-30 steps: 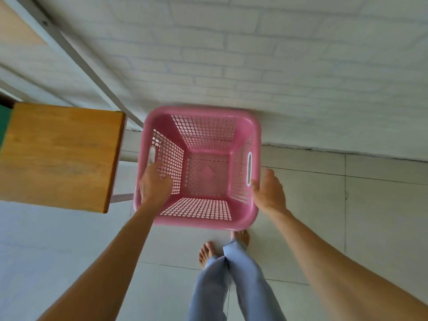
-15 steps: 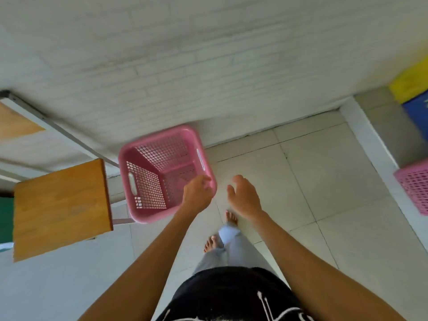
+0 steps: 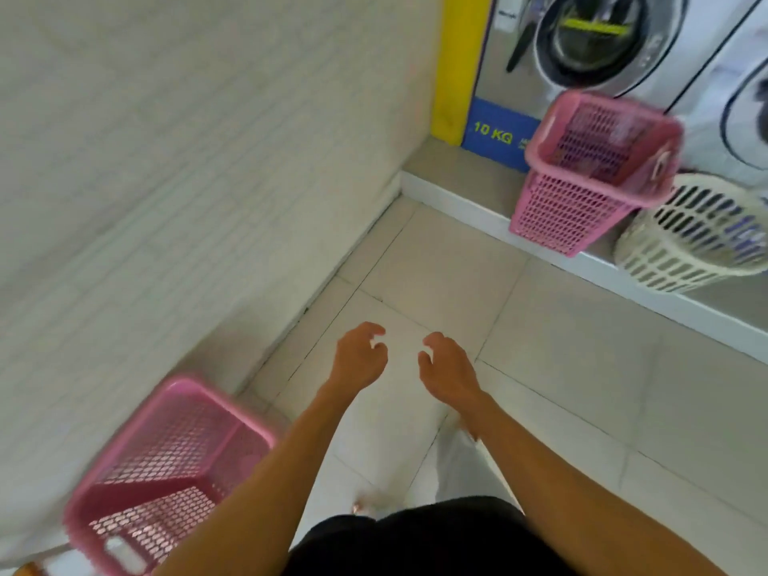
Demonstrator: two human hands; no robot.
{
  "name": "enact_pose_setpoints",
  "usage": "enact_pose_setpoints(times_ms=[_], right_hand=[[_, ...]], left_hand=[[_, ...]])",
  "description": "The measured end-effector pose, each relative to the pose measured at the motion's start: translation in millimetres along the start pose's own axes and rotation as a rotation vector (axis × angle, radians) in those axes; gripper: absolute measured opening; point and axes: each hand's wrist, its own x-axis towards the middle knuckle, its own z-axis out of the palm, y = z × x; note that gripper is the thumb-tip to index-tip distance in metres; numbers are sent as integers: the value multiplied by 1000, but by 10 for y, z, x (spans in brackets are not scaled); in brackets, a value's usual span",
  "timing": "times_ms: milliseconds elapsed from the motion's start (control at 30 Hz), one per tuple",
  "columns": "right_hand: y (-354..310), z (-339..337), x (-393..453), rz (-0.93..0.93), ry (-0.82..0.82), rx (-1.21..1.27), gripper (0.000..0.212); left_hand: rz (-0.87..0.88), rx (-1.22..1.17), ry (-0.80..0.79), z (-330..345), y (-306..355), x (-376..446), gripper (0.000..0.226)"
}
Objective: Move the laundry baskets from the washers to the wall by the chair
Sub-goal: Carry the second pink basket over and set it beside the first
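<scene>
Pink plastic, twice over: two pink laundry baskets in view, plus one white one, three baskets in all. One pink basket (image 3: 166, 471) sits on the floor (image 3: 540, 347) against the white brick wall (image 3: 166, 180), lower left. A second pink basket (image 3: 590, 168) stands on the raised ledge (image 3: 457, 193) before the washers (image 3: 602, 39), touching the round white basket (image 3: 694, 239). Both hands are out front over the tiles, left hand (image 3: 359, 359) and right hand (image 3: 446, 370), fingers loosely curled and apart, holding nothing.

I see two pink mesh baskets (image 3: 166, 471) (image 3: 590, 168), a cream slotted basket (image 3: 694, 239), and a yellow-and-blue washer panel (image 3: 498, 126).
</scene>
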Motion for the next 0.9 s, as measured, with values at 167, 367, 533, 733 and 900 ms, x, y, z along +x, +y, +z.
enact_pose_setpoints(times_ms=[167,367,533,733,900], right_hand=[[504,-785,483,83,99,48,37],[1175,-1793,1091,160,202,95,36],[1546,-2337,1472,212,265,107,34],[1887,-2844,2086,262,331,149,35],[2028,-3277,2785,344,342,223,39]], left_hand=[[108,48,-103,465,955,583,34],[201,52,-171,1083,2096,1219,34],[247,44,-208,1463,2752,1573,35],[275,133,-315,1857,3274,2263,36],[327,208,-403,2068,3758,3012,33]])
